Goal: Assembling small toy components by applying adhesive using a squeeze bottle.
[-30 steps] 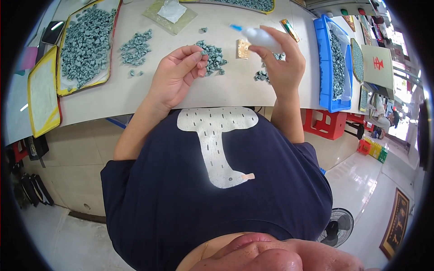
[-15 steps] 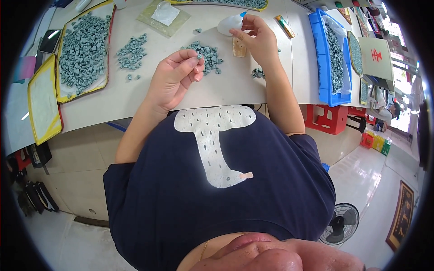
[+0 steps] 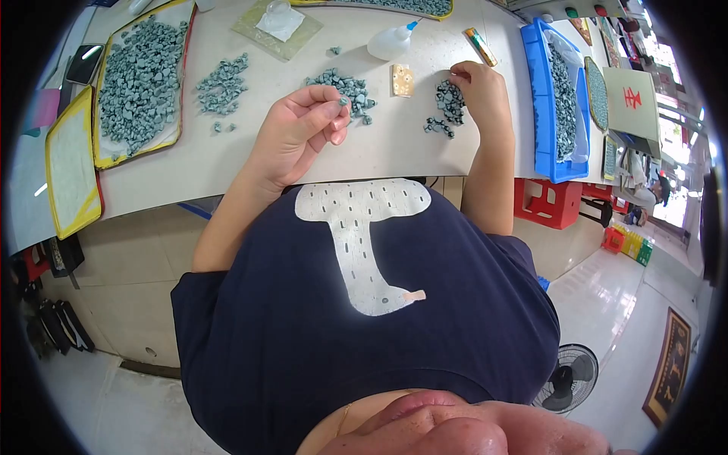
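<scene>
My left hand (image 3: pixel 307 125) pinches a small grey-green stone (image 3: pixel 343 101) between thumb and forefinger, in front of a pile of similar stones (image 3: pixel 334 80). To the right, my right hand (image 3: pixel 483 87) has thumb and fingertips drawn together at the far edge of a darker, shiny stone cluster (image 3: pixel 449 102). Whatever those fingers hold is too small to tell. Between the hands lies a cream block with spots (image 3: pixel 402 81). Behind it stands a white squeeze bottle (image 3: pixel 390 43) with a blue tip, touched by neither hand.
At the left are a yellow-edged tray of stones (image 3: pixel 99 125), another loose pile (image 3: pixel 221 85), an empty-looking yellow-framed tray (image 3: pixel 72 163) and a phone (image 3: pixel 85 64). A clear bag (image 3: pixel 277 42) and an orange-green tube (image 3: pixel 480 47) lie farther back. A blue crate (image 3: pixel 550 168) of stones sits right.
My right hand has let go of the squeeze bottle, which now stands upright, and moved right and nearer to the dark stones. My left hand has barely shifted, still pinching its stone.
</scene>
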